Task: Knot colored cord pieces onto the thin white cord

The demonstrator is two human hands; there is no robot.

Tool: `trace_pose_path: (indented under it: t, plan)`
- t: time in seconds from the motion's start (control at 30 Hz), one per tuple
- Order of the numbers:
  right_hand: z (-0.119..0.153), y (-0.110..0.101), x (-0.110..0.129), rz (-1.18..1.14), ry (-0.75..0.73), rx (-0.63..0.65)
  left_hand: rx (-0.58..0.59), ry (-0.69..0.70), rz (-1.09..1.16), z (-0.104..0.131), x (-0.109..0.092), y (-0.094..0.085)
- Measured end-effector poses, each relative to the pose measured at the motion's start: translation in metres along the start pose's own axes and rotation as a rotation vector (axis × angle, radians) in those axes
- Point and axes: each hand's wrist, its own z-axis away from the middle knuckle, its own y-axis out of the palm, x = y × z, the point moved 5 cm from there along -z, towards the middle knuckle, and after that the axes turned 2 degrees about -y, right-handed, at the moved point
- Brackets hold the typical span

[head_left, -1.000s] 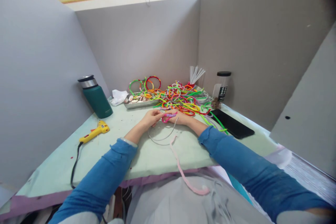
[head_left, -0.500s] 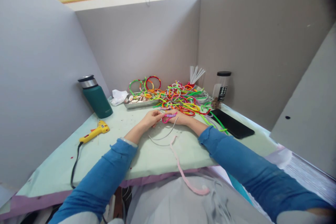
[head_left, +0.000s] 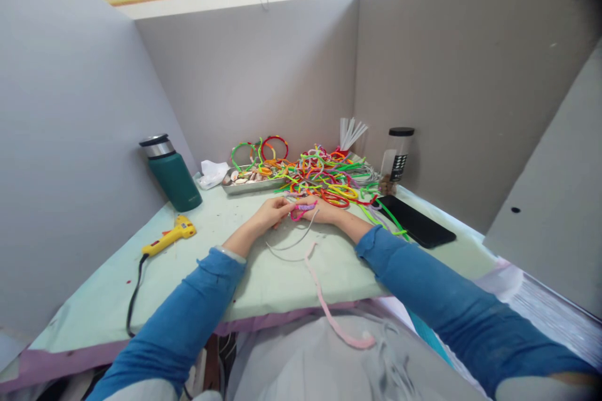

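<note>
Left hand (head_left: 271, 212): thumb and fingertips pinched together; grip closed on the left end of a small magenta-and-lilac fuzzy-stem piece (head_left: 305, 207). Right hand (head_left: 324, 211): grip closed on the same piece, fingers partly hidden behind it. Piece located between the two hands, above the pale green cloth-covered bench (head_left: 273, 288). Thin grey cord (head_left: 312, 223) curves down from near the right hand. Pale pink fuzzy strip (head_left: 324, 304) runs from the bench over its near edge onto the person's grey clothing.

Left side: yellow glue gun (head_left: 172, 237) lying flat; dark green bottle (head_left: 174, 178) with steel neck, behind it. Beyond the hands: metal tray (head_left: 254, 188) of shells, beside a tangled heap of multicoloured fuzzy stems (head_left: 324, 169). Right side: black flat slab (head_left: 418, 222), near clear black-lidded jar (head_left: 399, 160).
</note>
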Motion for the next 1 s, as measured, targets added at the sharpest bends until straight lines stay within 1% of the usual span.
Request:
trace_pose_path:
  t: [0.4,0.63,0.77,1.0]
  plan:
    - [0.000,0.000,0.000,0.017,0.004,-0.004,-0.011,-0.024,0.042,0.003,-0.003,0.001]
    - [0.000,-0.001,0.001,-0.027,0.010,-0.014,-0.043,-0.040,0.081,0.006,-0.010,0.001]
    - [0.000,-0.001,-0.001,-0.044,0.011,-0.025,-0.053,-0.044,0.079,0.006,-0.010,0.001]
    - [0.001,-0.002,0.002,-0.033,0.015,-0.037,-0.036,-0.027,0.093,0.006,-0.010,0.002]
